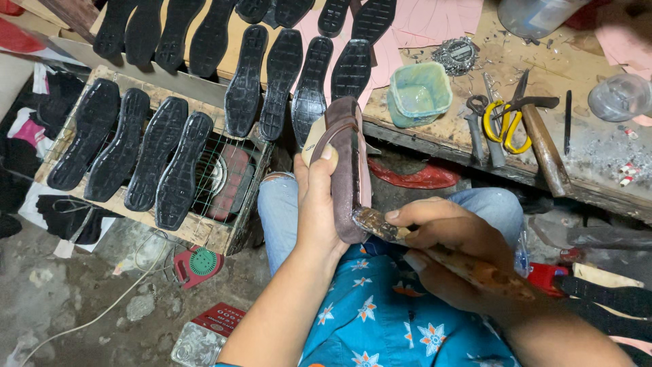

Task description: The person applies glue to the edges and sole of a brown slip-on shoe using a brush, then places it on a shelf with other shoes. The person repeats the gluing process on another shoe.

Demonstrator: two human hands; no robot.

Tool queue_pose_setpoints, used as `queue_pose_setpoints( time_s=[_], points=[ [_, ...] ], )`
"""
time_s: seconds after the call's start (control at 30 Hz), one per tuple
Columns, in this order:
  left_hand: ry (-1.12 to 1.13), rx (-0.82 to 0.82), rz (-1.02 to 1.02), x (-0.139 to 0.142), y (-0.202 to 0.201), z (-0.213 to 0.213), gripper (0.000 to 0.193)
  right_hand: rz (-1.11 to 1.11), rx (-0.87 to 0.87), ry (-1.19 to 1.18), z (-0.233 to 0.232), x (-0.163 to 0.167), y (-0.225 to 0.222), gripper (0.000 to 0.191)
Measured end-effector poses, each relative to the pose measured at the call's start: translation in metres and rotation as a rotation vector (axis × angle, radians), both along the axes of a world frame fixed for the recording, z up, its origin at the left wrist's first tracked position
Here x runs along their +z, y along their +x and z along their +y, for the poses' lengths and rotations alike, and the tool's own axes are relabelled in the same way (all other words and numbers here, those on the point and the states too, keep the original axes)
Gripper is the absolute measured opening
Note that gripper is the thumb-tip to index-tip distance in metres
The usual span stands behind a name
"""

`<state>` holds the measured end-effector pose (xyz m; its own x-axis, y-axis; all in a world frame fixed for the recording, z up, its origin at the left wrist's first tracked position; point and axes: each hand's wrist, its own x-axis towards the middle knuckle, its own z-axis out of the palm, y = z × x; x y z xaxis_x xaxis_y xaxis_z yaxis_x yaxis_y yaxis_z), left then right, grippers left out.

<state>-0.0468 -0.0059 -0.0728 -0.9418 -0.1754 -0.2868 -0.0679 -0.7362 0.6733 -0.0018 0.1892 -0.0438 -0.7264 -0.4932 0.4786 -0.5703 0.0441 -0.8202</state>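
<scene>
- Head view: a brown shoe (348, 170) sits upright at centre, sole edge toward the camera.
- Left hand (318, 204) is wrapped around its side.
- Right hand (451, 248) is closed on a stained brush (435, 253), tip touching the shoe's lower edge.
- Step looks like gluing; steady strokes are called for next.
- Black soles (156, 160) lie at ten o'clock, a green cup (419, 93) at one, scissors (506, 122) at two.

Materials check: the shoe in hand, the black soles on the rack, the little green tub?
Shoe: brown upper, matte and napped, looks like suede or a synthetic lookalike. Black soles: moulded tread with a dull sheen, likely rubber or similar plastic. Green tub: translucent, soft-edged, smeared walls, probably plastic.
</scene>
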Motion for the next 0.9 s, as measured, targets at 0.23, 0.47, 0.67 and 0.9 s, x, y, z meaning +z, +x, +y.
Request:
queue_pose_setpoints(
  time_s=[0.23,0.47,0.67,0.9],
  points=[
    [0.020,-0.008,-0.002,-0.004,0.000,0.000,0.055,0.092,0.002,0.123,0.001,0.004,-0.005,0.033],
    [0.090,-0.025,0.016,-0.011,0.004,-0.001,0.048,0.176,0.061,0.085,-0.002,0.000,-0.003,0.043],
    [0.055,-0.079,0.108,-0.010,0.007,-0.005,0.054,0.039,0.011,-0.046,0.001,-0.004,0.004,0.039],
    [0.047,-0.171,0.140,-0.007,0.007,-0.006,0.092,0.003,-0.113,-0.049,0.002,-0.005,-0.007,0.027]
  ],
)
